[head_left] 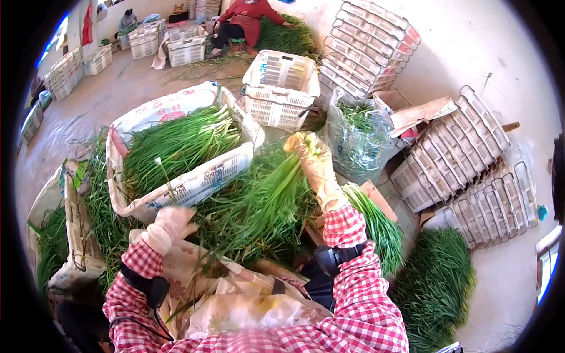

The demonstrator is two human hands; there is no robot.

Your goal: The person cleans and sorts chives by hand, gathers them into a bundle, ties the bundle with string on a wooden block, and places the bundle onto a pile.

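Observation:
My right hand [312, 166], in a yellowish glove, is closed around the pale stem ends of a bunch of garlic chives [276, 183]. The long green leaves hang down and to the left, over a loose heap of chives [244, 226] in front of me. My left hand [172, 225], in a pale glove, is near the front wall of a lined crate [206, 179]. Its fingers are curled; whatever they may hold is hidden. Inside that crate lie many chives [182, 144] with their leaves to the left. Another bundle of chives [376, 226] lies beside my right forearm.
Stacked crates [456, 156] lean along the right wall, with a tall stack [371, 50] behind. A plastic bag of leaves [360, 138] and a white crate [281, 97] stand ahead. Chives [435, 288] cover the floor at right. A person in red [250, 20] sits at the back.

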